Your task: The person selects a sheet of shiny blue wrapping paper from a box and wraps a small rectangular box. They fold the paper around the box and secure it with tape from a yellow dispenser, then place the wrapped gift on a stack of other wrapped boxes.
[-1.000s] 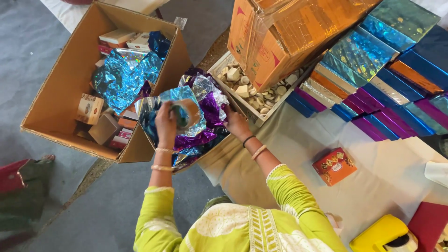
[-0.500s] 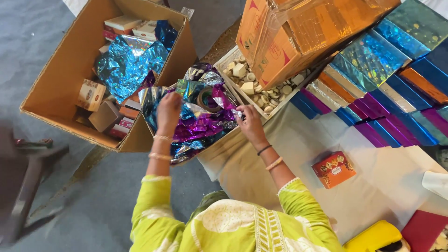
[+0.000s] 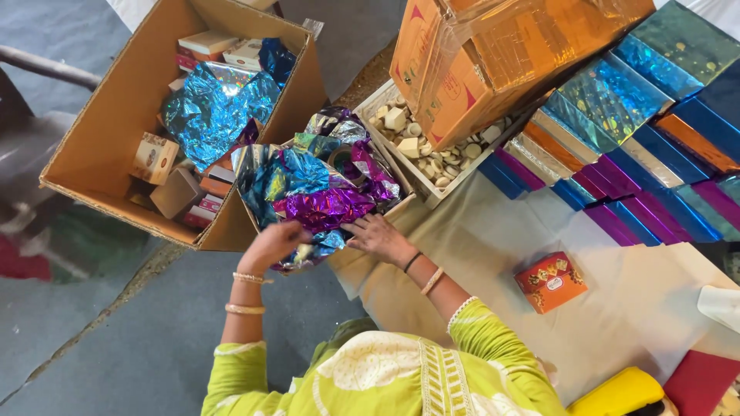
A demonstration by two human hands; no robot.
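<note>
On white cloth (image 3: 493,254), both hands, left hand (image 3: 271,240) & right hand (image 3: 378,235), in foil wrap (image 3: 316,192).

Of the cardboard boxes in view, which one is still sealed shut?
The orange cardboard box at the top, wrapped in clear plastic and resting tilted on the tray of pale pieces. The brown box at left stands open.

left hand (image 3: 271,245): gripping crumpled blue-and-purple foil sheets (image 3: 312,192)
right hand (image 3: 378,236): flat on the foil's edge
beside: open brown cardboard box (image 3: 108,108), small orange printed box (image 3: 550,281)
</note>
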